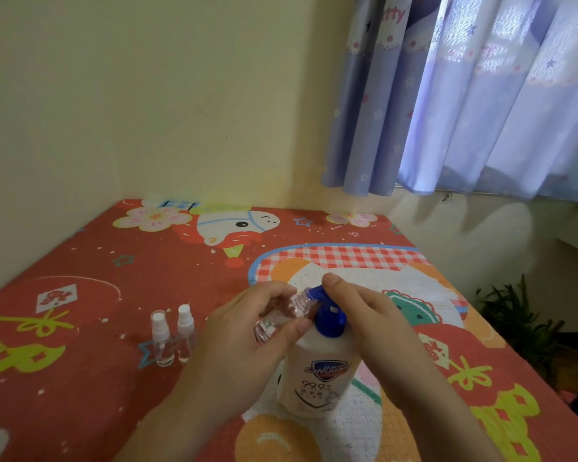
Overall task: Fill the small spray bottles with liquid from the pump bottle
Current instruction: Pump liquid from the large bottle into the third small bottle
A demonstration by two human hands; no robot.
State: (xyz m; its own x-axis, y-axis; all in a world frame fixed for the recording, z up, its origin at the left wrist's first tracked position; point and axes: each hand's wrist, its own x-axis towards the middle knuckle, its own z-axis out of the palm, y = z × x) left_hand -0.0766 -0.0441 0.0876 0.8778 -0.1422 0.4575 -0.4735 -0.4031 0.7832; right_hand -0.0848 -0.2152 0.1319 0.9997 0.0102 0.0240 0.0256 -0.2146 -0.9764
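Note:
A white pump bottle [317,371] with a blue pump head [327,315] stands on the patterned table. My left hand [247,335] holds a small clear spray bottle [281,316] without its cap, tilted, its open neck against the blue nozzle. My right hand [371,315] rests on the pump head, thumb on top of it. Two more small clear spray bottles [172,335] with white spray caps stand upright side by side, left of my left hand.
The table has a red cartoon-print cover [114,278] and sits in a corner against cream walls. A purple curtain [464,95] hangs at the back right. A green plant [521,315] stands past the table's right edge.

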